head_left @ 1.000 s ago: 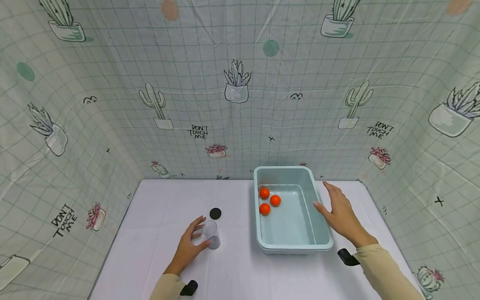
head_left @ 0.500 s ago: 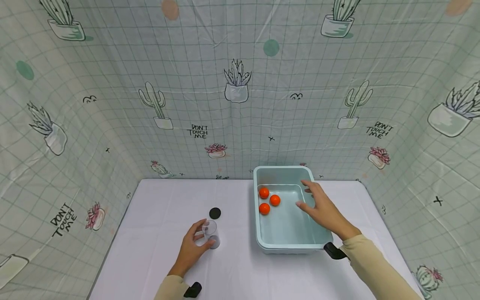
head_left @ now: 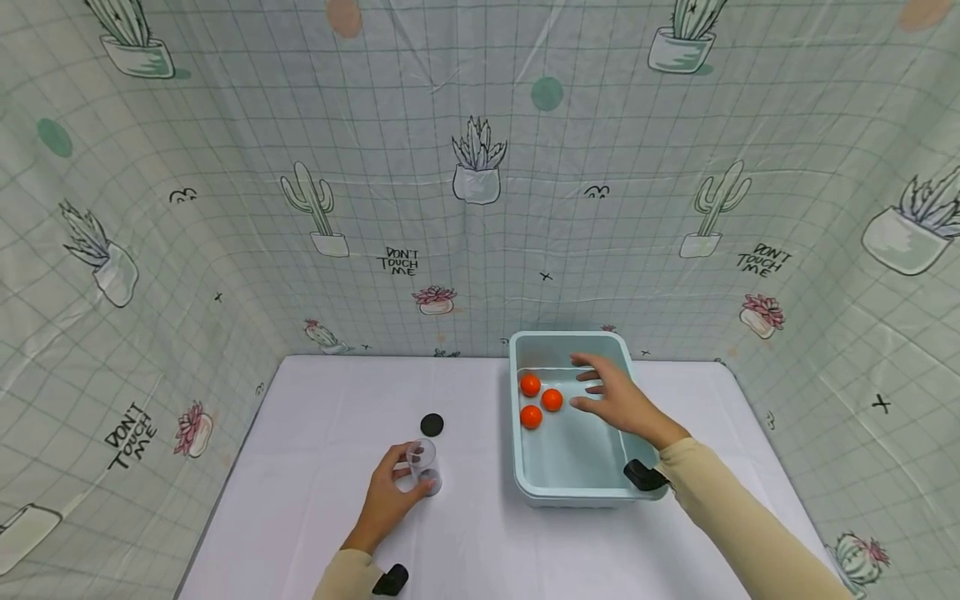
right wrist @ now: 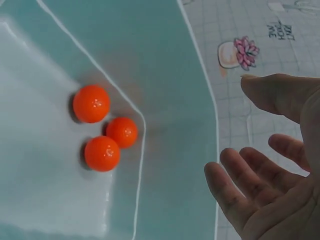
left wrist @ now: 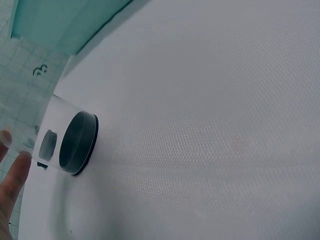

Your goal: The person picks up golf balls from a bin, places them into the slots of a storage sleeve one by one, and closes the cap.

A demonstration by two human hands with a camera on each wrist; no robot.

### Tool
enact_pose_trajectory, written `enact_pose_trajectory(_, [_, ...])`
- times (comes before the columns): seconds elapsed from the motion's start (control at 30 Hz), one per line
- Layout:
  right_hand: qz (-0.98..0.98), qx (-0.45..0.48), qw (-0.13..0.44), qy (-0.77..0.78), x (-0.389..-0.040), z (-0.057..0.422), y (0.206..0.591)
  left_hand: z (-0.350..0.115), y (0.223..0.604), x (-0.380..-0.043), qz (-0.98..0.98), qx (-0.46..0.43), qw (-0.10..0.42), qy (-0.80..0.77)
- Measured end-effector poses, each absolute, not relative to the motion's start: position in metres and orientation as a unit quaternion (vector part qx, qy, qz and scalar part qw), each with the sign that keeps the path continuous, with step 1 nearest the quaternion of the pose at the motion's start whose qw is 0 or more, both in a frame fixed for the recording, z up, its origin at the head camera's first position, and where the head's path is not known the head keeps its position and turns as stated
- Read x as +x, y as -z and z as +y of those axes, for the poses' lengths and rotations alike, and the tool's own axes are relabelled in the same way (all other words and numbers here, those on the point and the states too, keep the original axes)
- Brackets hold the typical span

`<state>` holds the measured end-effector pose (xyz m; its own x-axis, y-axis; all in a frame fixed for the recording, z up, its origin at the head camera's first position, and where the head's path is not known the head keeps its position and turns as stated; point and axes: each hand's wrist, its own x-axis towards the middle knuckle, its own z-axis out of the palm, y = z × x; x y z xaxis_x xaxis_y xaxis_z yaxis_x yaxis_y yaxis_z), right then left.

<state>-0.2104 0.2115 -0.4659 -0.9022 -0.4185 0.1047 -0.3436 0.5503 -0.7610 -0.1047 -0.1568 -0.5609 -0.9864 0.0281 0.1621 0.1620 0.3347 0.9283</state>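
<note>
On the white table stands a clear plastic cylinder (head_left: 422, 455) with a dark base (left wrist: 79, 143), upright. My left hand (head_left: 387, 502) holds it from the left side, thumb in front and fingers behind. A black round lid (head_left: 432, 425) lies flat just beyond the cylinder. Over the light green bin (head_left: 573, 492) hovers my right hand (head_left: 617, 398), fingers spread and nothing in them. Three orange balls (right wrist: 102, 153) sit close together on the bin's floor, by its left wall. In the right wrist view the fingers are apart from the balls.
The bin's raised walls surround the balls. A patterned curtain (head_left: 480, 250) with cactus drawings encloses the table (head_left: 337, 408) at the back and sides. Each wrist wears a black strap-like piece (head_left: 645, 475).
My right hand has moved left from beyond the bin's right rim to above its inside, nearer the balls. My left fingers have closed in around the cylinder. The balls and lid have stayed put.
</note>
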Motion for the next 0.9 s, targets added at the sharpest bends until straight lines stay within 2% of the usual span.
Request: enact_pose_trajectory(0.9, [0.860, -0.189, 0.172, 0.442, -0.247, 0.181, 0.505, -0.158, 0.563, -0.107, -0.820, -0.041, 0.050, 0.569])
